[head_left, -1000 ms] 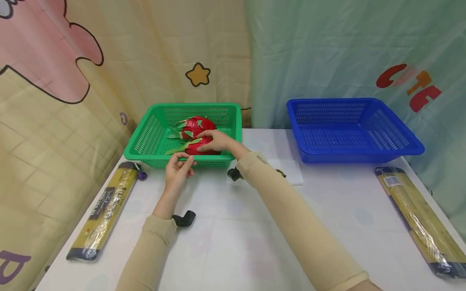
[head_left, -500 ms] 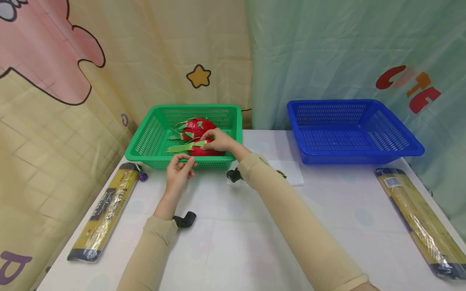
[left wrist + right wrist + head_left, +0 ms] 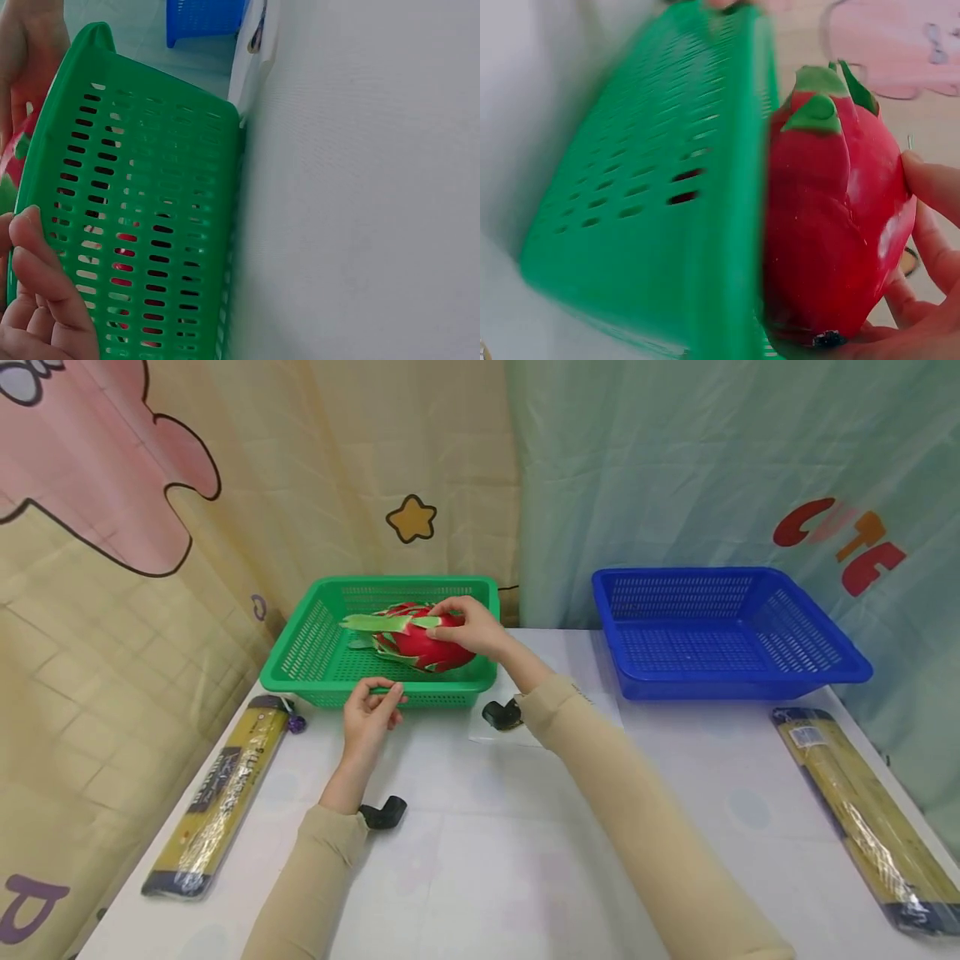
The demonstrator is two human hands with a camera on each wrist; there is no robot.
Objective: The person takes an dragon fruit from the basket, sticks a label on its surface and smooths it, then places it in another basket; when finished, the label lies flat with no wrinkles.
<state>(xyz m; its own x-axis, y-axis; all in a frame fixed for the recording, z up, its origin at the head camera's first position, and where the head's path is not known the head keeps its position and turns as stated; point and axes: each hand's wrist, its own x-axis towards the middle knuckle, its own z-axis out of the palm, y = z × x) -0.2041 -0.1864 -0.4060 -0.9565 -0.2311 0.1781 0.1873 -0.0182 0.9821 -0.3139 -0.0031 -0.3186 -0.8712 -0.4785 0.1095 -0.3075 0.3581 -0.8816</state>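
My right hand (image 3: 474, 631) grips a red dragon fruit (image 3: 429, 647) with green leafy tips, raised above the floor of the green basket (image 3: 311, 683). In the right wrist view, thumb and fingers curl round the side of this dragon fruit (image 3: 832, 217), close beside the blurred basket rim (image 3: 735, 225). Behind it, mostly hidden, a second dragon fruit (image 3: 405, 609) lies in the basket. At the front rim my left hand (image 3: 366, 717) pinches the edge; the left wrist view has its curled fingers (image 3: 45, 289) against the slotted wall.
A blue basket (image 3: 742, 685) stands at the back right of the white table (image 3: 480, 860). Yellow plastic-wrapped packages lie along the left (image 3: 217, 797) and right (image 3: 862, 810) edges. A white sheet (image 3: 517, 733) lies under the right forearm. Curtains hang behind.
My right hand has lifted the front dragon fruit up from the basket floor, so it now covers much of the other one. The left hand has stayed on the rim.
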